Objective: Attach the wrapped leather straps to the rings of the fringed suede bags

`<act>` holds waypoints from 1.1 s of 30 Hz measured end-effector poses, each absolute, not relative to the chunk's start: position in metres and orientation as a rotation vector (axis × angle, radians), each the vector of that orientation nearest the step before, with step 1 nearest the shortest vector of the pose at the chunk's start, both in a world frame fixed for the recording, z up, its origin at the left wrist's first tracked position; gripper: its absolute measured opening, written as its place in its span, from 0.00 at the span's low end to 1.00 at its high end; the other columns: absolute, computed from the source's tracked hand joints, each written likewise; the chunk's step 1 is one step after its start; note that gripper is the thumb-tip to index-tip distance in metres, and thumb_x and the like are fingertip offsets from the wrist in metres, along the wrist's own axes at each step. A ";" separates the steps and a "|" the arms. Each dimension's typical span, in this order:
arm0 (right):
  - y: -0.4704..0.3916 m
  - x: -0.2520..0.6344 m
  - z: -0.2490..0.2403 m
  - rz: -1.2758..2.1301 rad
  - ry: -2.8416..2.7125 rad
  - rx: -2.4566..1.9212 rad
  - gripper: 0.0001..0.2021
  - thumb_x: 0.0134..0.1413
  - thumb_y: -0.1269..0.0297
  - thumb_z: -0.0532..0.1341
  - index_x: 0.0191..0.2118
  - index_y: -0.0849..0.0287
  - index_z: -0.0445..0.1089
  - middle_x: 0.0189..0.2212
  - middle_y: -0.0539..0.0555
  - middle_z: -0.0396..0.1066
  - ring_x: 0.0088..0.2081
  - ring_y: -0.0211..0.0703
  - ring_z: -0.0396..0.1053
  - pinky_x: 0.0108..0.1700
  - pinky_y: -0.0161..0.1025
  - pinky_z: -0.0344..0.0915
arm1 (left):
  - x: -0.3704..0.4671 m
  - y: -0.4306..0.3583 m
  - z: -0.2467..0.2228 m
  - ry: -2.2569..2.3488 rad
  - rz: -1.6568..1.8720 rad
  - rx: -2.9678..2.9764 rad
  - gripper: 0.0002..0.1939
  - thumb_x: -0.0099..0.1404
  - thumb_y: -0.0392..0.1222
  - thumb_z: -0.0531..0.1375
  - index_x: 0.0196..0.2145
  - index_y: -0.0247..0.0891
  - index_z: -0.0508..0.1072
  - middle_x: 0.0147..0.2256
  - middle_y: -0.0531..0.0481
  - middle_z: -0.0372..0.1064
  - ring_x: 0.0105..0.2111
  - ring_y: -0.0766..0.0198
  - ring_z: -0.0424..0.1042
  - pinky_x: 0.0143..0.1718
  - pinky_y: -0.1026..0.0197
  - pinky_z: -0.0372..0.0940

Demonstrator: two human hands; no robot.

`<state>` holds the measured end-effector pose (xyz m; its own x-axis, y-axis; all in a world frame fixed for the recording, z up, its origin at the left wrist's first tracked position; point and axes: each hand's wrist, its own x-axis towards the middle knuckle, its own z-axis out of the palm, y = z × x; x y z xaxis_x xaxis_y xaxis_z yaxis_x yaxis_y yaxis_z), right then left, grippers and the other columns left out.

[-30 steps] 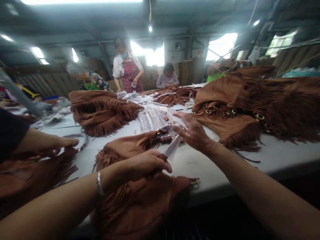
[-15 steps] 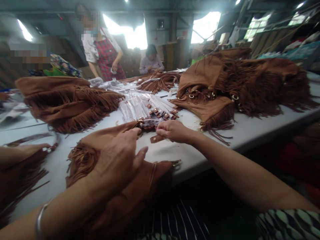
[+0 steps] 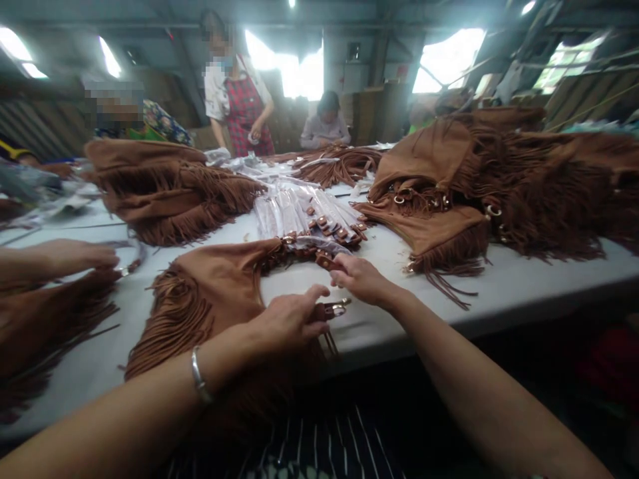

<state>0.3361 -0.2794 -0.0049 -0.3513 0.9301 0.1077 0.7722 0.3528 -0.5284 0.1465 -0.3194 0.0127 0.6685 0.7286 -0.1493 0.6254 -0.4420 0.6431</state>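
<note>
A brown fringed bag (image 3: 219, 266) lies on the white table in front of me. My left hand (image 3: 294, 316) is closed on the bag's near end tab, which has a metal ring (image 3: 339, 309) sticking out past the fingers. Just above and to the right, my right hand (image 3: 357, 276) pinches the brown end tab of a strap (image 3: 327, 259). The strap, partly in clear wrapping, runs back left to the bag's far end, where metal fittings show. Behind it lies a row of plastic-wrapped straps (image 3: 284, 209).
Brown fringed bags are piled at the back left (image 3: 150, 179) and on the right (image 3: 429, 159). At the left edge a co-worker's hand (image 3: 80, 256) holds another bag. Several people are beyond the table, one in a red checked apron (image 3: 244, 110).
My left hand has moved right and down from the bag's far end to its near end tab. My right hand keeps the strap tab, slightly lower. The whole view has shifted.
</note>
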 end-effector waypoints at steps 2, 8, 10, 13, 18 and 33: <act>-0.283 0.343 0.010 0.715 -2.061 -1.332 0.10 0.58 0.66 0.48 0.43 0.63 0.60 0.28 0.52 0.68 0.28 0.36 0.65 0.30 0.32 0.61 | 0.129 -0.303 0.023 0.886 0.348 1.876 0.28 0.59 0.41 0.58 0.55 0.39 0.51 0.31 0.49 0.66 0.30 0.65 0.65 0.33 0.62 0.60; -0.284 0.336 0.045 1.160 -1.525 -1.001 0.14 0.54 0.55 0.57 0.32 0.62 0.62 0.17 0.45 0.56 0.17 0.29 0.50 0.19 0.29 0.50 | 0.085 -0.273 0.046 0.658 0.553 1.446 0.37 0.57 0.42 0.62 0.59 0.47 0.49 0.36 0.50 0.64 0.32 0.69 0.64 0.33 0.67 0.59; -0.282 0.321 0.049 1.235 -1.512 -0.992 0.14 0.51 0.55 0.61 0.33 0.63 0.65 0.17 0.44 0.55 0.17 0.29 0.49 0.18 0.29 0.48 | 0.077 -0.266 0.048 0.638 0.538 1.439 0.36 0.58 0.43 0.61 0.60 0.48 0.49 0.35 0.51 0.62 0.32 0.68 0.63 0.34 0.66 0.60; -0.273 0.293 0.048 1.367 -1.488 -0.953 0.14 0.47 0.56 0.64 0.32 0.63 0.66 0.18 0.44 0.55 0.18 0.29 0.51 0.19 0.28 0.51 | 0.070 -0.253 0.045 0.643 0.541 1.451 0.27 0.59 0.46 0.61 0.54 0.39 0.61 0.32 0.51 0.60 0.31 0.68 0.61 0.33 0.66 0.59; -0.248 0.264 0.039 1.461 -1.398 -0.968 0.13 0.48 0.57 0.63 0.30 0.63 0.65 0.19 0.45 0.57 0.18 0.28 0.52 0.18 0.27 0.54 | 0.059 -0.229 0.032 0.674 0.549 1.511 0.18 0.59 0.50 0.59 0.41 0.33 0.69 0.29 0.53 0.57 0.27 0.71 0.54 0.29 0.69 0.53; -0.224 0.242 -0.005 1.762 -1.063 -1.072 0.16 0.45 0.55 0.64 0.27 0.61 0.59 0.16 0.42 0.58 0.14 0.26 0.52 0.15 0.25 0.53 | 0.078 -0.248 0.033 1.647 0.236 2.525 0.11 0.64 0.42 0.47 0.36 0.35 0.67 0.31 0.44 0.66 0.32 0.54 0.67 0.35 0.51 0.62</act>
<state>0.2418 -0.2241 -0.0046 -0.3226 0.9116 -0.2549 -0.1997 -0.3288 -0.9231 0.0779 -0.2481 0.0333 0.3966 0.9156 0.0659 0.8974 -0.4018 0.1823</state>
